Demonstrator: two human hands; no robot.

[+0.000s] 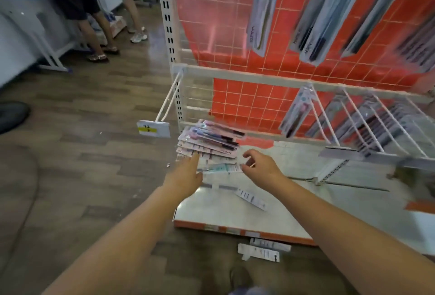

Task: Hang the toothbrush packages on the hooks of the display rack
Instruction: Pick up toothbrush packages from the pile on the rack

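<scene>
On the rack's base shelf (235,205), a teal toothbrush package (221,167) is pinched by the right hand (261,167). At nine o'clock, the left hand (188,172), fingers straight, steadies the fanned stack (209,144), probably for hanging on the empty hook (168,97).

Floor (77,144): wood-look planks, brown-grey, laid in staggered rows, with a dull sheen near the upright. Small white specks of debris lie on it.

Back wall (237,97): orange-red square tiles with pale grout, seen through a white wire grid; a pinkish glare patch sits on the upper part.

White slotted upright post (167,19) at the grid's left edge.

Upper left: white counter (21,19) on a white metal frame. Two people stand beside it, legs only in view; one wears sandals (98,57), the other pale sneakers (138,35).

Dark rounded object (11,115) at far left edge; cannot identify.
</scene>
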